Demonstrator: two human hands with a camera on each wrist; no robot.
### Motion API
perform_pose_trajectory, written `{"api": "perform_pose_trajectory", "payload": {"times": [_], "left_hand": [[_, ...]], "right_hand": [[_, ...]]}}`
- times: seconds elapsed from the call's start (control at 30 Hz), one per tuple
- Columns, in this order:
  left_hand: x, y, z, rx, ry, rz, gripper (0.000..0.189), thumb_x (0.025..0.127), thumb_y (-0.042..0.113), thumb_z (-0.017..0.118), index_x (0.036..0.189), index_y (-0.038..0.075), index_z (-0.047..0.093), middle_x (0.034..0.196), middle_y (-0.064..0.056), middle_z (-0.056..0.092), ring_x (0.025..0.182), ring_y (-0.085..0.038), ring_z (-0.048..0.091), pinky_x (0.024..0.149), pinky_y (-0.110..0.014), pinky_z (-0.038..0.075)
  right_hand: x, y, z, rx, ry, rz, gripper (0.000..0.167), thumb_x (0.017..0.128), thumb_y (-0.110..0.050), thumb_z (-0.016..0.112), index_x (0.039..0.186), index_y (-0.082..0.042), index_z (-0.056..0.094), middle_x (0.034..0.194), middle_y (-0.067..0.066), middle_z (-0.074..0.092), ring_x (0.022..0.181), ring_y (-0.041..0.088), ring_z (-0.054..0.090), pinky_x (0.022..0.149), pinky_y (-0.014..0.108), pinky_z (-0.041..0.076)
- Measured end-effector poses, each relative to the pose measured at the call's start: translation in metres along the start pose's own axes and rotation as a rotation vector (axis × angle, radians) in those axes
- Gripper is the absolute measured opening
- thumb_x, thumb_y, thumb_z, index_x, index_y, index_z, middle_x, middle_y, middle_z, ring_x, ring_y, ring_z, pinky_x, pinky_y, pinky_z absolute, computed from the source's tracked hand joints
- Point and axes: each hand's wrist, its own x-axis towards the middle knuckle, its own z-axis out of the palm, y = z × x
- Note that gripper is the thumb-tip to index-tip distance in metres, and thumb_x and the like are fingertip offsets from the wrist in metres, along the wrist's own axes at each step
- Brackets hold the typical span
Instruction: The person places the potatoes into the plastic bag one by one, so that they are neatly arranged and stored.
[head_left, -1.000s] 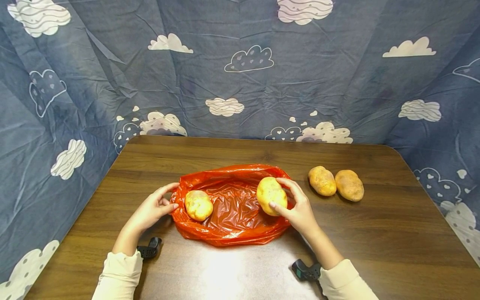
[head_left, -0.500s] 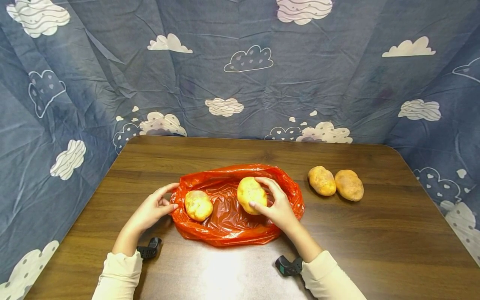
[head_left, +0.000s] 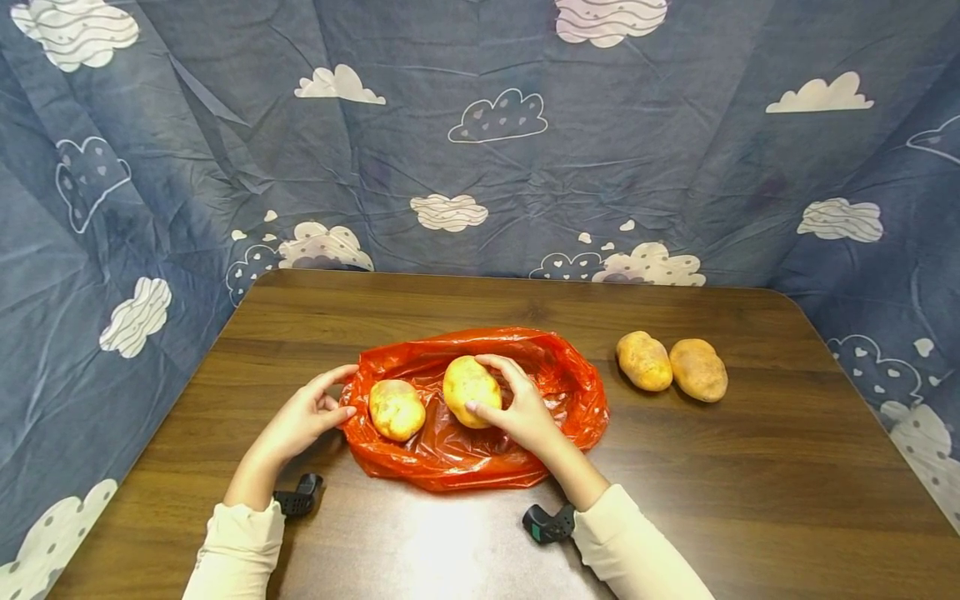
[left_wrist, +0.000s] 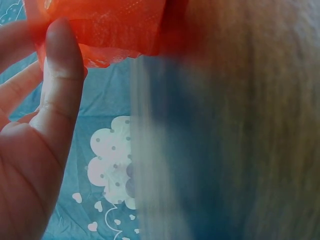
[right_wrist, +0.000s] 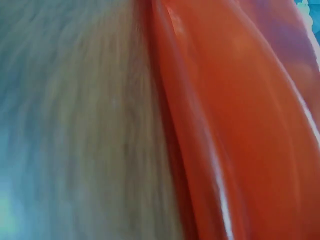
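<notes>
A red plastic bag (head_left: 450, 482) lies with its mouth spread wide on the table. Its left edge is pinched by my left hand (head_left: 298, 423), thumb on one side and fingers on the other; the left wrist view shows the thumb (left_wrist: 65, 75) against the red film. Inside the bag at its left end rests one potato (head_left: 397, 411). My right hand (head_left: 527, 419) grips a second potato (head_left: 471, 392) over the middle of the bag, just right of the first. In the right wrist view only the bag's side (right_wrist: 240, 120) shows; the hand is out of sight.
Two more potatoes, one nearer (head_left: 644, 362) and one farther right (head_left: 699, 370), lie side by side on the brown wooden table (head_left: 787, 467). Behind the table hangs a dark blue cloth (head_left: 495, 183) with white clouds. Black cameras are strapped at both wrists.
My right hand has carried its potato leftward, from the bag's right end to its middle. The bag's right rim shows again where the hand was. My left hand stays at the left edge.
</notes>
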Motion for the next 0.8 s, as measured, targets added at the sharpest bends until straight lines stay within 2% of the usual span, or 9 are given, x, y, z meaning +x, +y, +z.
{"api": "perform_pose_trajectory", "payload": {"times": [0.17, 0.57, 0.8], "left_hand": [[0.0, 0.0, 0.0, 0.01, 0.004, 0.003, 0.055, 0.082, 0.001, 0.062, 0.132, 0.002, 0.039, 0.095, -0.017, 0.049, 0.059, -0.017, 0.05, 0.047, -0.024, 0.038], [0.0, -0.001, 0.0, -0.002, -0.004, 0.007, 0.055, 0.082, 0.0, 0.062, 0.132, 0.001, 0.039, 0.084, -0.015, 0.052, 0.058, -0.018, 0.051, 0.046, -0.024, 0.038], [0.0, -0.001, 0.0, 0.008, -0.001, 0.005, 0.055, 0.082, 0.0, 0.062, 0.132, 0.001, 0.039, 0.088, -0.015, 0.05, 0.058, -0.02, 0.051, 0.047, -0.025, 0.038]], "right_hand": [[0.005, 0.005, 0.009, 0.073, -0.035, 0.055, 0.055, 0.075, -0.003, 0.071, 0.124, 0.002, 0.047, 0.12, 0.017, 0.046, 0.106, 0.027, 0.048, 0.081, 0.036, 0.045], [0.008, 0.013, 0.024, 0.14, -0.114, 0.117, 0.056, 0.077, -0.004, 0.07, 0.126, 0.002, 0.043, 0.123, 0.017, 0.043, 0.106, 0.03, 0.05, 0.082, 0.034, 0.046], [0.008, 0.011, 0.027, 0.154, -0.157, 0.164, 0.056, 0.077, -0.004, 0.069, 0.126, 0.002, 0.042, 0.123, 0.02, 0.043, 0.104, 0.033, 0.052, 0.082, 0.037, 0.045]]}}
